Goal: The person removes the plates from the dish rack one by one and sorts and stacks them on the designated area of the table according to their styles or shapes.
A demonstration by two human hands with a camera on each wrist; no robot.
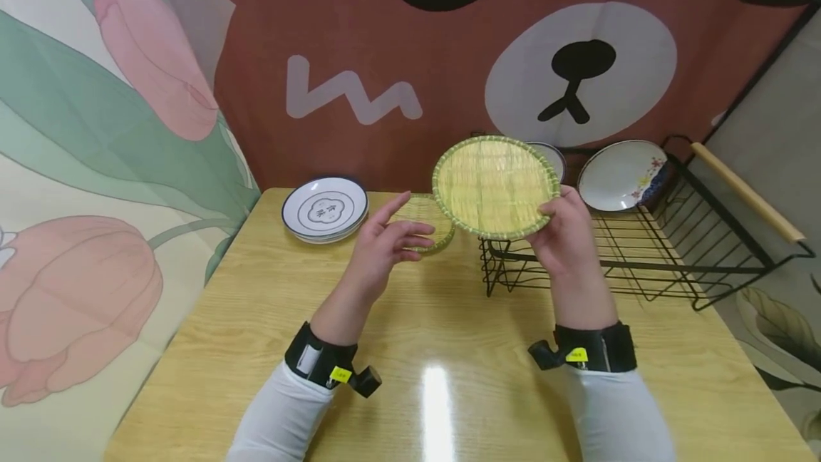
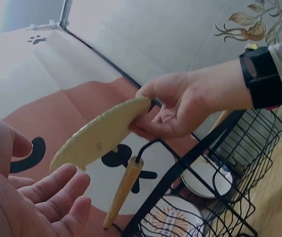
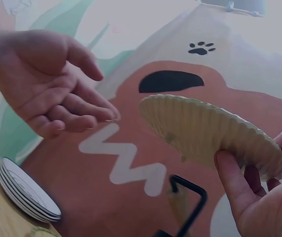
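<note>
here, woven tray (image 1: 492,187) in right grip (image 1: 566,228), left grip (image 1: 385,239) slack; rack (image 1: 721,212), probably plate (image 1: 551,157) behind

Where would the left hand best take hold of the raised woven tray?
Probably pinch the woven tray by its left rim, coming from the left: that thin, curved edge is free, while the right hand holds the lower-right side.

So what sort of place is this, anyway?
Perhaps a tabletop made up like a kitchen corner: on a wood-grain table stand stacked plates and a black wire rack holding dishes, while the right hand holds a round woven tray.
</note>
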